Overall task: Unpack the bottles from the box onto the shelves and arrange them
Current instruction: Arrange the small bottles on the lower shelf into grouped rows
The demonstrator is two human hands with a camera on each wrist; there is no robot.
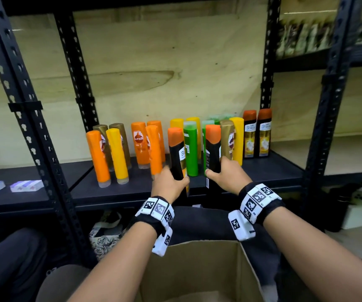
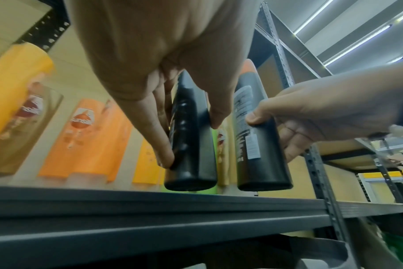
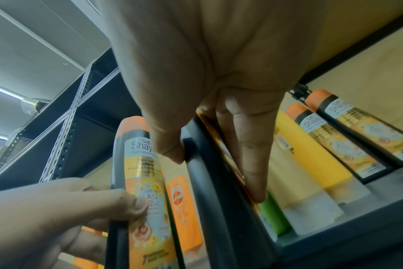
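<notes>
Each hand holds one black bottle with an orange cap, upright, at the front edge of the black shelf (image 1: 269, 171). My left hand (image 1: 169, 184) grips the left bottle (image 1: 176, 155) low on its body, thumb on one side and fingers on the other (image 2: 191, 145). My right hand (image 1: 228, 174) grips the right bottle (image 1: 212, 153) the same way (image 3: 214, 191). In the left wrist view both bases hang just above the shelf's front lip. The open cardboard box (image 1: 197, 269) sits below my forearms; its inside is mostly out of view.
Orange, yellow, gold and green bottles stand in rows on the shelf behind. Two matching black bottles (image 1: 257, 134) stand at the back right, with bare shelf in front of them. Black rack uprights (image 1: 34, 131) (image 1: 323, 127) flank the bay. Small blue-white packs (image 1: 25, 185) lie left.
</notes>
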